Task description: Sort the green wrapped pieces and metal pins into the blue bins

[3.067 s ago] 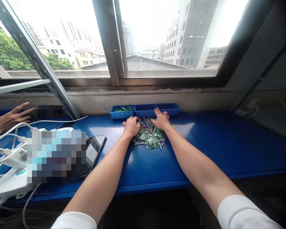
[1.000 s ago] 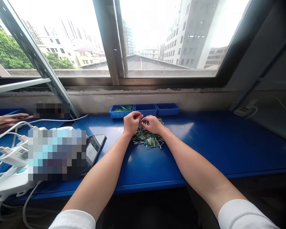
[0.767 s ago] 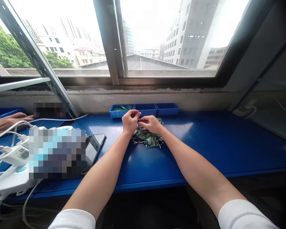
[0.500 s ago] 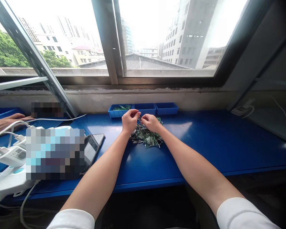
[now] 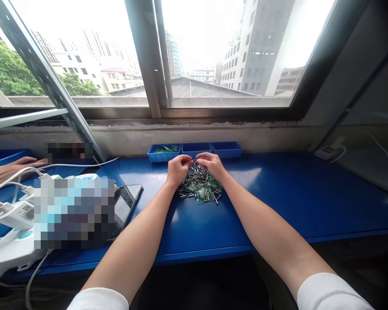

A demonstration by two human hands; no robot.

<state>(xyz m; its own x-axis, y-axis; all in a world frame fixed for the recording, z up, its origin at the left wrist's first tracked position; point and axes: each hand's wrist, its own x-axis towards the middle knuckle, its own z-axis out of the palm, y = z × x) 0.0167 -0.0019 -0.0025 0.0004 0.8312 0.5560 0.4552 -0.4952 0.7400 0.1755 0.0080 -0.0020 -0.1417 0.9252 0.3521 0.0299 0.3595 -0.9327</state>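
Over a heap of small dark metal pins [image 5: 198, 173] on the blue table, my left hand [image 5: 178, 169] and my right hand [image 5: 212, 164] are close together. Thumb and fingers are pinched on each, with a tiny dark piece between the two hands, too small to make out. Green pieces in clear plastic bags [image 5: 205, 193] lie at the front of the heap, below my hands.
Three blue bins stand behind the heap; the left bin [image 5: 164, 157] holds green pieces. A phone [image 5: 128, 200], a white power strip [image 5: 6, 247] with chargers and cables, and another person's hand [image 5: 16, 168] are at the left.
My right hand has shifted slightly right and its fingers now reach further over the heap. My left hand is a little lower in view. The whole view has tilted slightly.
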